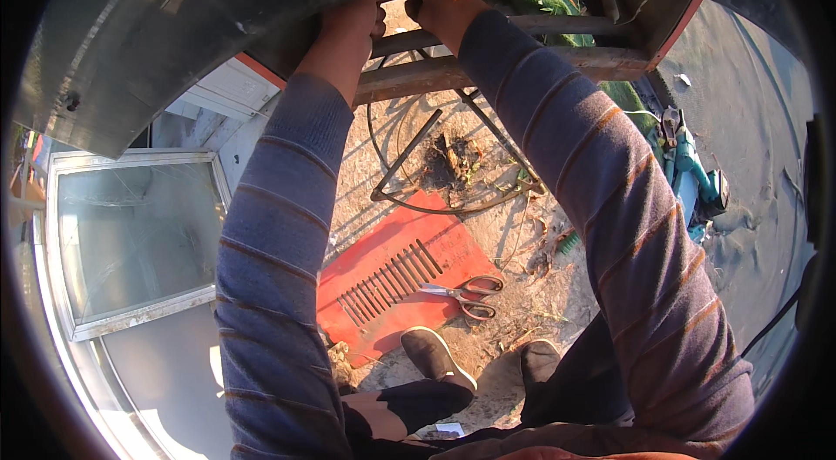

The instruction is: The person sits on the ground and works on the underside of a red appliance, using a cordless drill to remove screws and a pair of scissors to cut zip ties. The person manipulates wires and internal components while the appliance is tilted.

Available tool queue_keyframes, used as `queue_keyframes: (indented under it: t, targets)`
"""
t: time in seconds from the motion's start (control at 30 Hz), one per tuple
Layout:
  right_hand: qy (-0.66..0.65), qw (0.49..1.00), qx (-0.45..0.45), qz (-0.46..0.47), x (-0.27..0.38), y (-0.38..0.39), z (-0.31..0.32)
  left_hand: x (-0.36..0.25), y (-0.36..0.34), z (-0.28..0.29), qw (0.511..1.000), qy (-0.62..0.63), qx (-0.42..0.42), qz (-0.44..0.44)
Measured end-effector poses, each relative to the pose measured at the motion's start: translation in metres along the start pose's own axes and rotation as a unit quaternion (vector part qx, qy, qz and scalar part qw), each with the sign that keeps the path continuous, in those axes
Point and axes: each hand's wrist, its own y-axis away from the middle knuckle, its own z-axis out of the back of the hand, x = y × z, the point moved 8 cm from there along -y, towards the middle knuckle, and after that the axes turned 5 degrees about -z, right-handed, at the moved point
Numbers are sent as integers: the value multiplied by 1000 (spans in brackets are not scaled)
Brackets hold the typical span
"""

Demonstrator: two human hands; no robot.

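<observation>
Both arms reach up toward a rusty slatted frame (610,60) beneath a dark curved panel (174,7). My left hand (353,20) is at the panel's lower edge, fingers curled, with what they hold hidden. To its right, my right hand (440,3) is also closed at that edge among the bars; its grip is partly hidden and I cannot make out what is in it. Below, on the ground, lies a red sheet (357,277) with a row of slots or thin bars, and scissors (477,299) rest on its right part.
Glass-paned white frames (139,234) stand at the left. Bent metal rods and hose (409,199) lie on the dirt beside dry debris. My shoes (431,355) are below. At the right are teal power tools (692,168), green matting (623,99) and a grey surface (758,199).
</observation>
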Motion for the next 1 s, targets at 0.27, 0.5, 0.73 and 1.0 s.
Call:
queue_keyframes:
  t: [0.27,0.5,0.73,1.0]
  targets:
    - [9,1000,8,-15,1,-3,-11,32,-83,-15,992,27,110,-63]
    - [-64,997,-40,8,-2,-1,-8,34,-95,-15,992,81,94,-11]
    - [-17,1000,-13,-6,-1,-3,-7,20,-82,-22,996,0,51,-79]
    - [6,1000,-30,-4,6,5,7,27,-82,-5,999,-38,24,-22]
